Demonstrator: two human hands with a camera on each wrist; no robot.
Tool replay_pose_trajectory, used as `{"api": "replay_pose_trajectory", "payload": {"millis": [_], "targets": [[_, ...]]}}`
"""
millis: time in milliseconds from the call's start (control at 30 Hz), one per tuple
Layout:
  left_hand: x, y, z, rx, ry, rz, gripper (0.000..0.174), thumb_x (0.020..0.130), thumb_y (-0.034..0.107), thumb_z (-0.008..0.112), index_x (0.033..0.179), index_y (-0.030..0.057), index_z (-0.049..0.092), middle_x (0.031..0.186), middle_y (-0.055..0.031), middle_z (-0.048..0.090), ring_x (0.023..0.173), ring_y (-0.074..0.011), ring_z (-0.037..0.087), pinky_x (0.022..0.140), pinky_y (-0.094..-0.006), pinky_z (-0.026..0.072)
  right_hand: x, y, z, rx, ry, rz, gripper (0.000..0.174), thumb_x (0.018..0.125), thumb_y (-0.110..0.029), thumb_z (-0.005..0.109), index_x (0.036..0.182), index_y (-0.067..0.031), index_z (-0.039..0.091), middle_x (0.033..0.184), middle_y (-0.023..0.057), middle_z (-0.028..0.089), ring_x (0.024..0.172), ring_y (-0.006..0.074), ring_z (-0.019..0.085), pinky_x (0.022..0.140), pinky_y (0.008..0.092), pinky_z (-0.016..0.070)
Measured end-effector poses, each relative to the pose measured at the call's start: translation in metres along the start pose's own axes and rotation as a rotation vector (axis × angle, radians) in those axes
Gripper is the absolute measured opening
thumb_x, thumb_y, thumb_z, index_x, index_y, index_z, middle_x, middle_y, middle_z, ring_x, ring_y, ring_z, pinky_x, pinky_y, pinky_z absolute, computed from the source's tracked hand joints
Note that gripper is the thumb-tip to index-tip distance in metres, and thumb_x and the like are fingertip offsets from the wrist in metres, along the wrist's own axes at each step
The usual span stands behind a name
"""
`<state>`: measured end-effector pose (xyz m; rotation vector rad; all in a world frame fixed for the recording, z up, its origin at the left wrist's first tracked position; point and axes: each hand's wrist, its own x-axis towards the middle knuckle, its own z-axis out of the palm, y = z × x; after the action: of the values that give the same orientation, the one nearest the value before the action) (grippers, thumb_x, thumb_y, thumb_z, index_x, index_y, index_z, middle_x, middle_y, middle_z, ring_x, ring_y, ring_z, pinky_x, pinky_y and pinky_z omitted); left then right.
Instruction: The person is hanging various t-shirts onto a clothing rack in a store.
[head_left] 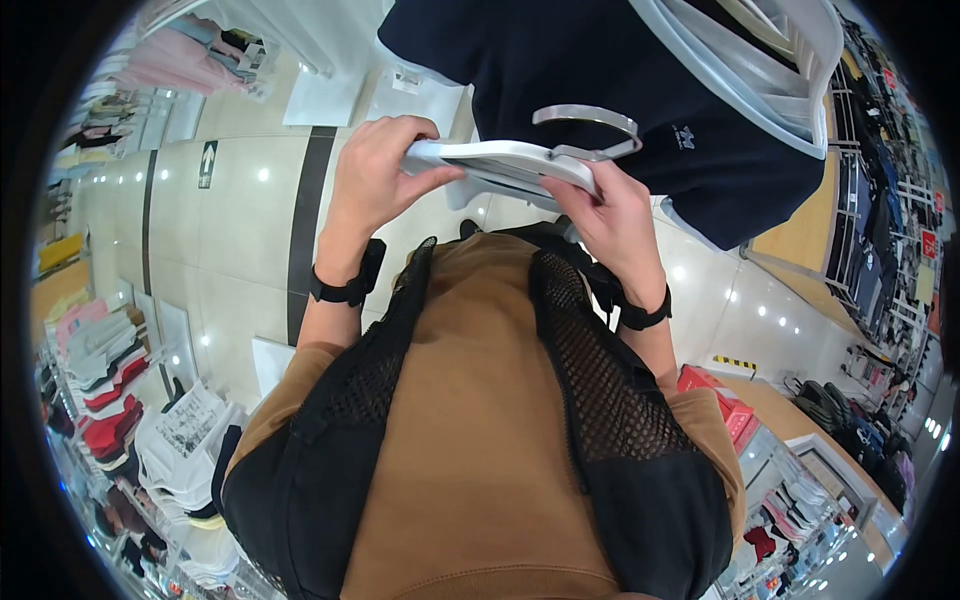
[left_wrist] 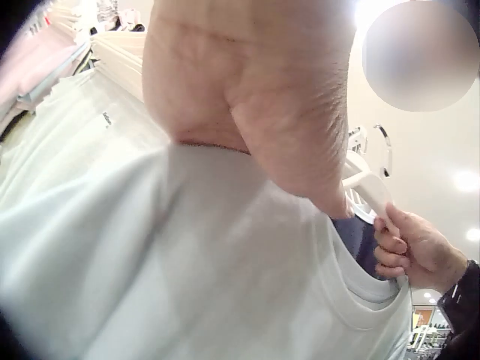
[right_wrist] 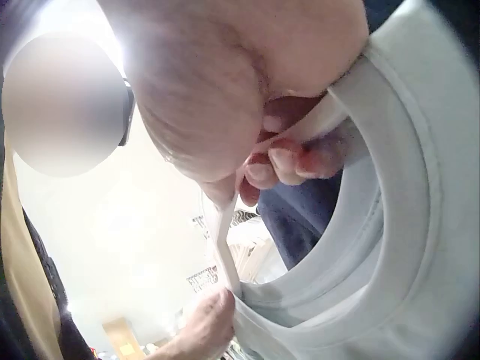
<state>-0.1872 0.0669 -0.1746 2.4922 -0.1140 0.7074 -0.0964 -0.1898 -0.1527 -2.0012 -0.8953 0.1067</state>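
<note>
A pale T-shirt point(left_wrist: 187, 255) hangs on a white hanger point(head_left: 515, 150) with a metal hook point(head_left: 625, 130). My left hand point(head_left: 375, 170) grips the shirt's shoulder at one end of the hanger, its thumb below and fingers over the top. At the other side, my right hand point(head_left: 618, 220) holds the hanger's arm. In the right wrist view its fingers point(right_wrist: 285, 161) curl round that arm inside the shirt's neckline point(right_wrist: 367, 277). The shirt's body is mostly hidden in the head view. A navy T-shirt point(head_left: 590, 60) with pale trim hangs just beyond the hook.
White garments point(head_left: 310, 30) hang at the back left. A rack of dark clothes point(head_left: 870, 180) lines the right side. Folded and hanging shirts point(head_left: 185, 440) stand at the lower left. Red boxes point(head_left: 720, 400) sit at the right, and tiled floor point(head_left: 240, 230) shows on the left.
</note>
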Motion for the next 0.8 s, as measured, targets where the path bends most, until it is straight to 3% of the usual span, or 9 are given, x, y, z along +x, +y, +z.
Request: {"api": "replay_pose_trajectory", "payload": {"millis": [133,200,233,400,467,567,667,733,800], "targets": [[-0.007,-0.022,0.0,-0.094,-0.1,-0.116,0.032,0.078,0.022,0.083,0.099,0.0038,0.067,0.083,-0.0102,0.069,0.077,-0.031,0.064,0.073,-0.0369,0.0497,-0.002,0.0,-0.015,0.088,0.141,-0.016,0.017,0.084,-0.014,0.08,0.091,-0.0015,0.071,0.071,0.0091,0.062,0.056,0.0167,0.055,0.053,0.0278,0.0426],[-0.02,-0.047,0.005,-0.262,-0.301,-0.436,0.037,0.077,0.014,0.083,0.108,0.0028,0.066,0.091,-0.0115,0.07,0.087,-0.0293,0.065,0.081,-0.0374,0.05,-0.003,-0.002,-0.027,0.075,0.154,0.008,0.018,0.083,-0.015,0.081,0.091,-0.0012,0.072,0.07,0.0091,0.062,0.057,0.0167,0.056,0.053,0.0284,0.0432],[-0.024,-0.056,0.008,-0.265,-0.285,-0.408,0.031,0.081,0.016,0.079,0.104,0.0002,0.068,0.09,-0.0162,0.069,0.082,-0.0353,0.066,0.077,-0.0386,0.051,-0.004,-0.001,-0.033,0.059,0.137,0.006,0.019,0.083,-0.015,0.081,0.091,-0.0009,0.072,0.07,0.009,0.061,0.056,0.0165,0.056,0.053,0.0286,0.043],[-0.042,-0.091,0.011,-0.048,-0.326,-0.428,0.022,0.084,0.016,0.075,0.095,-0.002,0.071,0.09,-0.0192,0.069,0.084,-0.0378,0.065,0.077,-0.0411,0.0506,-0.014,0.005,-0.057,-0.011,0.073,0.068,0.021,0.085,-0.017,0.081,0.088,0.0,0.069,0.067,0.0092,0.058,0.054,0.0173,0.052,0.052,0.0299,0.0419],[-0.047,-0.107,0.01,0.059,-0.236,-0.371,0.019,0.089,0.019,0.071,0.089,0.0001,0.071,0.089,-0.0171,0.068,0.086,-0.0358,0.064,0.079,-0.0406,0.0502,-0.018,0.003,-0.061,0.034,0.078,0.125,0.022,0.086,-0.018,0.08,0.088,0.0009,0.068,0.067,0.0095,0.058,0.055,0.0165,0.052,0.053,0.0293,0.0429],[-0.041,-0.113,0.009,0.171,-0.085,-0.246,0.017,0.094,0.019,0.066,0.096,0.0027,0.069,0.094,-0.0147,0.067,0.088,-0.0359,0.063,0.08,-0.04,0.0501,-0.026,0.004,-0.065,0.08,0.119,0.154,0.024,0.087,-0.018,0.079,0.089,0.003,0.067,0.069,0.0109,0.062,0.057,0.0149,0.056,0.054,0.0292,0.0445],[-0.023,-0.094,0.013,0.189,0.122,-0.278,0.019,0.098,0.018,0.061,0.109,0.0021,0.065,0.105,-0.0144,0.068,0.097,-0.0343,0.063,0.085,-0.041,0.049,-0.032,0.007,-0.066,0.096,0.165,0.154,0.026,0.086,-0.017,0.08,0.087,0.0047,0.066,0.07,0.0118,0.063,0.057,0.015,0.058,0.054,0.0296,0.0454],[-0.007,-0.075,0.02,-0.053,0.359,-0.433,0.021,0.101,0.016,0.058,0.113,-0.0002,0.061,0.111,-0.0167,0.068,0.103,-0.0316,0.064,0.091,-0.0407,0.0478,-0.032,0.008,-0.066,0.106,0.221,0.121,0.026,0.086,-0.017,0.081,0.085,0.0043,0.065,0.07,0.0108,0.064,0.058,0.0131,0.058,0.054,0.0291,0.0459],[0.016,-0.033,0.012,-0.177,0.371,-0.501,0.018,0.099,0.011,0.057,0.112,-0.0022,0.06,0.118,-0.0179,0.067,0.109,-0.0307,0.063,0.096,-0.0406,0.0464,-0.028,0.003,-0.064,0.121,0.263,0.107,0.024,0.087,-0.016,0.08,0.087,0.0036,0.065,0.07,0.0099,0.064,0.059,0.0113,0.057,0.054,0.0287,0.0458]]}}
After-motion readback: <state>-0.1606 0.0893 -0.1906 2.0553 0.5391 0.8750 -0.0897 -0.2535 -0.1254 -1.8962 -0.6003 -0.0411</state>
